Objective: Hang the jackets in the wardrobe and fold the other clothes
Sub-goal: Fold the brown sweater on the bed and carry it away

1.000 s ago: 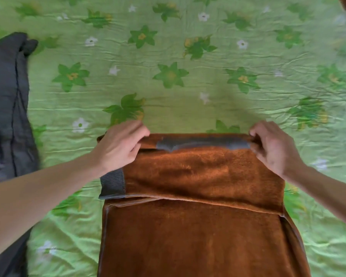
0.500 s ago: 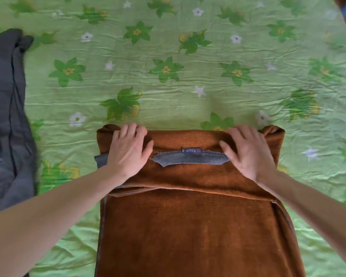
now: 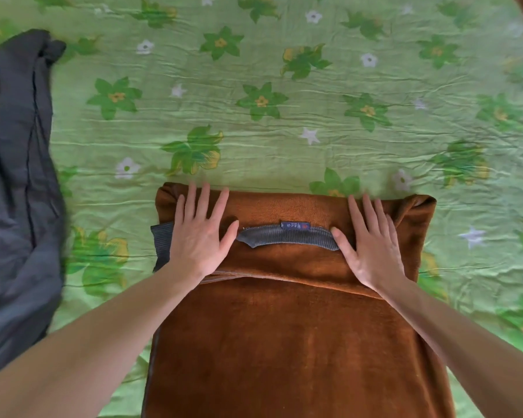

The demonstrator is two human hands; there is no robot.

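Starting at the far left, you have a dark grey garment [image 3: 15, 188] lying crumpled on the green flowered bedsheet [image 3: 284, 140], well apart from your hands. Your left hand [image 3: 201, 236] lies flat with fingers straight on the folded-over top of the brown sweater [image 3: 284, 342], beside the grey ribbed cuff [image 3: 162, 245] that pokes out at its left edge. Across the grey ribbed collar [image 3: 287, 238] with its small blue label [image 3: 295, 225], your right hand [image 3: 372, 245] presses down flat and released too, gripping nothing.

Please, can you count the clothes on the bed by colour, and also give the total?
Brown: 1, the brown sweater, with a grey ribbed collar
Dark grey: 1, the dark grey garment at the left edge
Total: 2
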